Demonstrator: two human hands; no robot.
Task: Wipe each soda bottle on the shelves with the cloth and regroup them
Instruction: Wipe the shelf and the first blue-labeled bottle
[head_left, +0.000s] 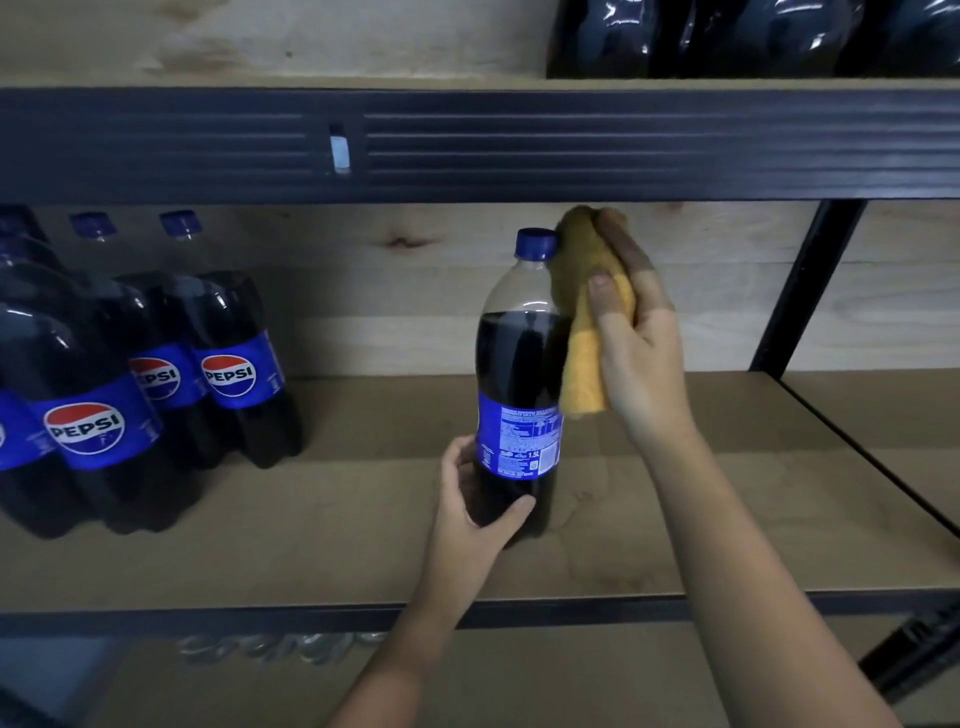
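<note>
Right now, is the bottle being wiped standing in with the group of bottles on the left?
No, the bottle gripped by the left hand stands apart from the group of bottles, with bare shelf between them.

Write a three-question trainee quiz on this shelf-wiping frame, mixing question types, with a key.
1. True or false: the left hand grips the lone bottle near its base.
2. Where does the orange cloth in the right hand meet that bottle? A) its upper right side B) its base C) nowhere
3. Fill in: the grouped bottles stand at the ___ end of the middle shelf.

Key: 1 true; 2 A; 3 left.
</note>
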